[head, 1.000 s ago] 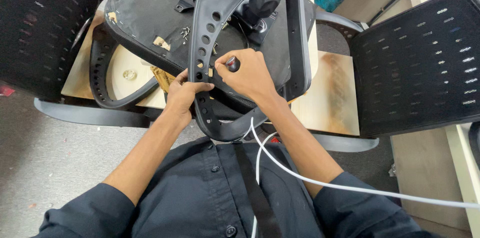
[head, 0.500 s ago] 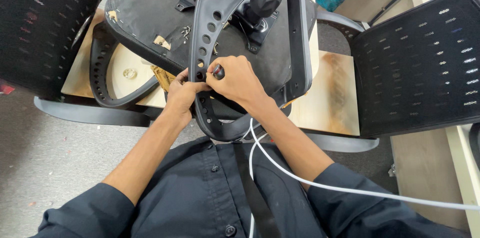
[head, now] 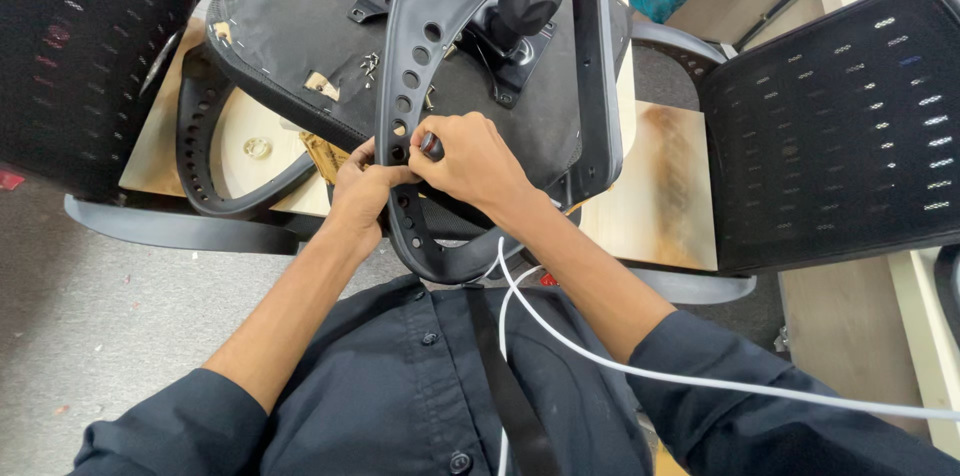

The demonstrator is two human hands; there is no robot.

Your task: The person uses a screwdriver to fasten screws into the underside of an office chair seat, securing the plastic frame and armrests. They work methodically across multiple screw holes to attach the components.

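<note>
An upturned black office chair seat [head: 300, 46] lies on a wooden board, its underside facing me. A black plastic armrest loop [head: 415, 66] with a row of round holes stands over it. My left hand [head: 362, 188] pinches the left bar of that loop near a hole. My right hand [head: 472, 164] grips a small dark-handled tool [head: 430, 145], its tip at the same spot on the bar. The tool's shaft is hidden by my fingers. A black seat mechanism with a round socket [head: 525, 1] sits behind the loop.
A second armrest loop [head: 215, 181] hangs at the seat's left. Black mesh chair backs stand at far left [head: 70, 56] and at right [head: 840, 126]. The wooden board [head: 650, 186] rests across grey bars. A white cable [head: 640, 371] crosses my dark shirt.
My right hand has slid left along the armrest bar to meet my left hand. The chair parts have stayed in place.
</note>
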